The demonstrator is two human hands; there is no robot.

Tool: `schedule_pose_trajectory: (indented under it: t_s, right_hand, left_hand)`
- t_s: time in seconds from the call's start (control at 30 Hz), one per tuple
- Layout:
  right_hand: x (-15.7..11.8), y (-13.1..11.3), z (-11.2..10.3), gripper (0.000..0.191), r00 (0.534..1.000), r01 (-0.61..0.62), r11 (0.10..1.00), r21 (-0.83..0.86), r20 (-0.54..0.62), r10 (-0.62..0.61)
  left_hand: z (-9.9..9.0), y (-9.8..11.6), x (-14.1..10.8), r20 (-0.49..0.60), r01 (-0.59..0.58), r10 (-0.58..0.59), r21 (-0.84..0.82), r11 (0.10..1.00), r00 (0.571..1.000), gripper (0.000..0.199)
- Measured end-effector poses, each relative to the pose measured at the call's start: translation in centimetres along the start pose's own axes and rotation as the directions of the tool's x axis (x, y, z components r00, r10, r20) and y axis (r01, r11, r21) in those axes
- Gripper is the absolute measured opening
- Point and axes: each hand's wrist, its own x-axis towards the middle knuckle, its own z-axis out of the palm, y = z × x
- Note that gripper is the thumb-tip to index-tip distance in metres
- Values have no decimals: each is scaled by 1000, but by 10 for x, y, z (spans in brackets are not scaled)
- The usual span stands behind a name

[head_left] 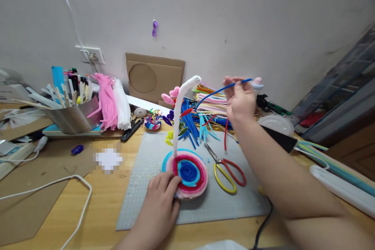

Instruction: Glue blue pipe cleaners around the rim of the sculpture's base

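Left hand gripping the rim of a round disc of concentric blue, red and pink rings, disc positioned on a grey cutting mat, right hand raised, pinching a blue fuzzy stem, red-and-yellow-handled scissors right of the disc.

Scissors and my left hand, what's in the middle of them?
The round, striped disc sits between the scissors and your left hand, plus some grey mat, in the head view.
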Motion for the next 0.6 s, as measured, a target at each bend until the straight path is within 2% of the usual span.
schedule_pose_trajectory:
  t_s: [0.1, 0.13, 0.17, 0.23, 0.27, 0.33, 0.4, 0.43, 0.5, 0.6]
  right_hand:
    - [12, -45, -28, 20, 984, 98, 990, 99, -155, -82]
    - [10, -62, -36, 17, 956, 213, 965, 153, -235, -174]
    - [4, -78, -44, 15, 927, 314, 937, 154, -263, -268]
    - [-16, -107, -58, 18, 858, 445, 895, -28, -274, -435]
    - [-30, -119, -64, 19, 834, 475, 862, -177, -222, -505]
    - [-59, -134, -77, 25, 859, 481, 765, -429, 55, -509]
    - [-88, -141, -90, 35, 828, 561, 675, -479, 316, -464]
    - [-101, -142, -96, 40, 816, 576, 677, -458, 377, -438]
    - [-124, -143, -109, 46, 828, 536, 753, -381, 412, -381]
    - [-151, -151, -133, 47, 883, 401, 871, -285, 374, -284]
  left_hand:
    - [-1, 0, 1, -12, -2, 2, 21, 1000, 1000, 55]
    - [-1, 1, 1, -12, -2, 2, 24, 1000, 1000, 55]
    - [-1, 1, 1, -11, -3, 3, 25, 1000, 1000, 54]
    - [-2, 1, 1, -9, -3, 3, 28, 1000, 1000, 53]
    - [-2, 1, 1, -8, -4, 4, 28, 1000, 1000, 52]
    - [-3, 1, 2, 2, -6, 6, 26, 1000, 1000, 51]
    - [-4, 1, 3, 20, -10, 10, 18, 1000, 1000, 49]
    - [-6, 1, 3, 29, -13, 12, 14, 1000, 1000, 49]
    - [-9, 2, 3, 45, -20, 20, 6, 1000, 999, 48]
    - [-14, 4, 2, 60, -36, 36, 0, 999, 998, 51]
